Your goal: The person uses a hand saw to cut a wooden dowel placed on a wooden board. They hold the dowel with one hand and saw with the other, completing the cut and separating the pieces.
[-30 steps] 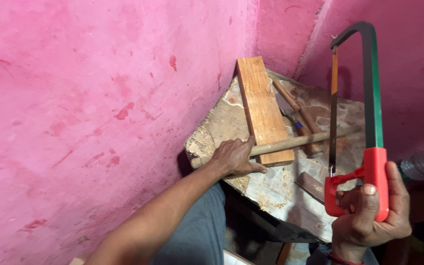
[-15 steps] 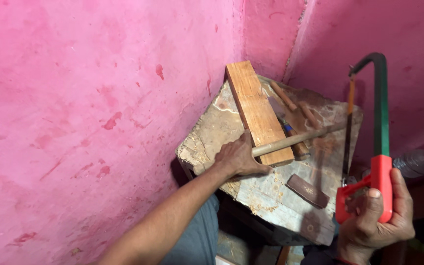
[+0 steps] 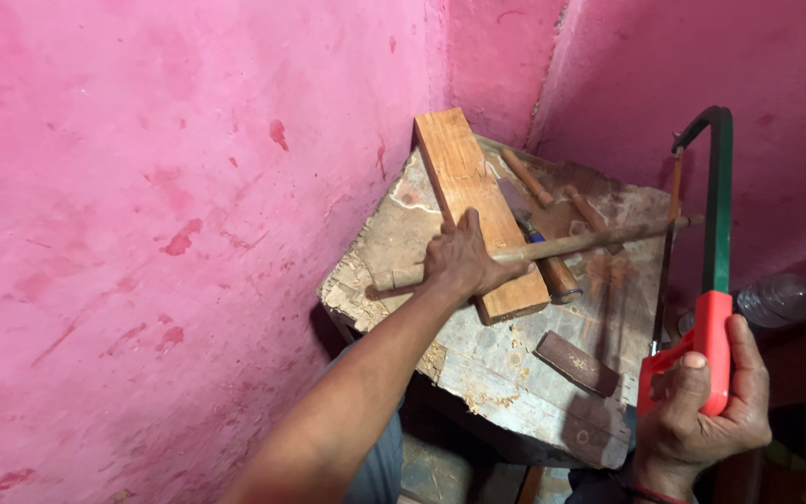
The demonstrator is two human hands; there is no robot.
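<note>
While the left hand [image 3: 464, 261] clamps its fingers on the wooden stick [image 3: 552, 248] lying across the plank [image 3: 473, 201] on the worn bench [image 3: 515, 373], the right hand [image 3: 701, 411], wrapped tight around the hacksaw [image 3: 713, 308], does best to set the blade square and close beside that grip.

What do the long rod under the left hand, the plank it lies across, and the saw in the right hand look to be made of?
Rod: looks like bare, pale wood, matte.
Plank: orange-brown wood with visible grain, unpainted.
Saw: frame probably green-painted metal; the red grip looks like glossy plastic.
The left hand presses the rod; the right hand grips the saw.
</note>
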